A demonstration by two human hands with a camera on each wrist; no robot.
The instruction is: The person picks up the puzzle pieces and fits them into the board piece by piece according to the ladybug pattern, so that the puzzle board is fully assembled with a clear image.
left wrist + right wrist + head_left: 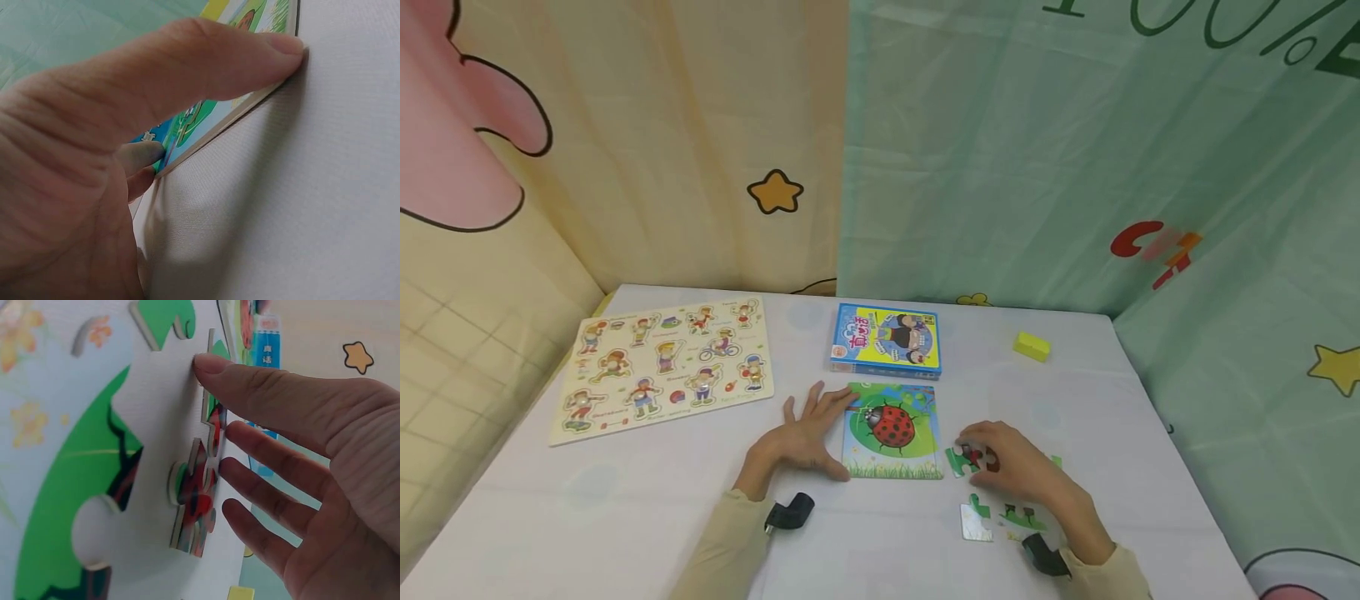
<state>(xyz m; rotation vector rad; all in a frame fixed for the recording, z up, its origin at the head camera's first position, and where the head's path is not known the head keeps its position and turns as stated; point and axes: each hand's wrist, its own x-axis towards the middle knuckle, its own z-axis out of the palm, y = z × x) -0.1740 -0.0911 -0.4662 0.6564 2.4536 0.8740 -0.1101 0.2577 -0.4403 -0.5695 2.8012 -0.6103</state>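
A square ladybug picture board lies on the table. My left hand rests at its left side with fingers spread, the thumb at the near corner and fingertips at the far one. To the board's right, my right hand is over loose jigsaw pieces. In the right wrist view its thumb touches or hovers over a green-and-red piece, fingers apart and loosely bent. Beside that lies a red piece. A large green piece is closer to the camera. Nearer me lie a pale-blue-and-green piece and a green piece.
A blue and yellow box lies just behind the board. At the far left is a wooden board with figures of children. A small yellow block sits at the back right. Curtains hang behind the table.
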